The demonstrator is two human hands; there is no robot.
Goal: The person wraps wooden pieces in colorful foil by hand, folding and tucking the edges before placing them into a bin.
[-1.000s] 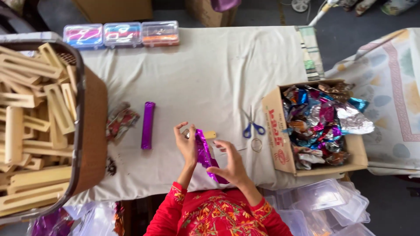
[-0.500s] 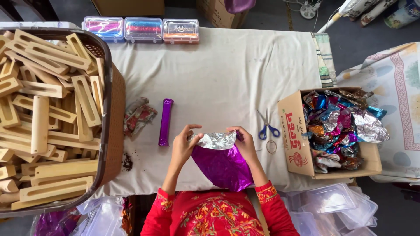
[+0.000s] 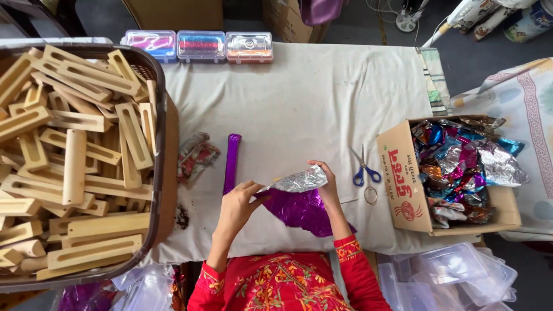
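Observation:
Both hands hold a crinkled sheet of purple foil (image 3: 302, 208) with a silver underside, spread out just above the white tablecloth's near edge. My left hand (image 3: 236, 206) pinches the sheet's left side. At the upper right corner, where the silver side folds over, my right hand (image 3: 328, 184) grips it. A long bar wrapped in purple foil (image 3: 231, 163) lies on the cloth just left of my left hand.
A dark basket (image 3: 160, 138) full of slotted wooden bars fills the left. Blue-handled scissors (image 3: 363, 167) lie right of my hands, beside a cardboard box (image 3: 403, 184) of coloured foil sheets. Three clear plastic cases (image 3: 199, 45) line the far edge. A crumpled foil scrap (image 3: 196, 156) lies by the basket.
The foil was a narrow folded strip between my hands a second ago; now it is opened out wide and tilted, silver side showing. The camera has moved closer.

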